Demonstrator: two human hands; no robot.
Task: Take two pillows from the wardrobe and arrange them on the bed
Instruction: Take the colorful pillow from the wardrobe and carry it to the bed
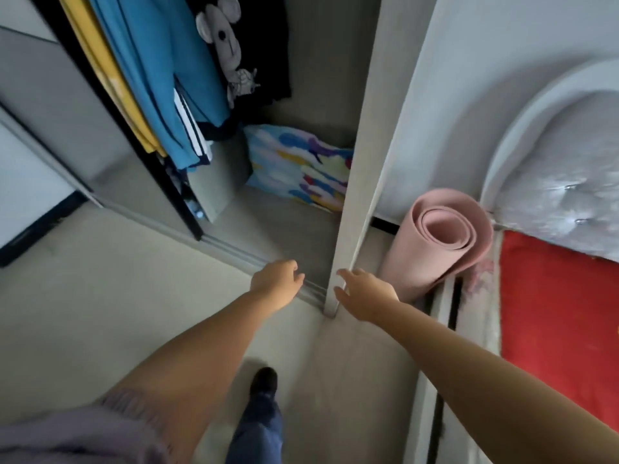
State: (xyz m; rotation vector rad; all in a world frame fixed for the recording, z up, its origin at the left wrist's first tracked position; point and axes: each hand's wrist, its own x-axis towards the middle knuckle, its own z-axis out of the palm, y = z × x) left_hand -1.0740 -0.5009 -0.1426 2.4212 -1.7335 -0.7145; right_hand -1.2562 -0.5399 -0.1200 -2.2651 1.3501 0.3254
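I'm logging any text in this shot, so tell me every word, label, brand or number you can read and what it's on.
None: no readable words, labels, brands or numbers appear anywhere in this view.
The black garment hanging in the wardrobe carries only a grey cartoon mouse figure, no lettering.
The multicoloured pillow on the wardrobe floor shows only paint-like blotches.
The rolled pink mat and the red bed cover are plain.

One multicoloured pillow (301, 169), one rolled pink mat (442, 242), two bare hands, one dark shoe (264, 380), several hanging garments, number uncertain.
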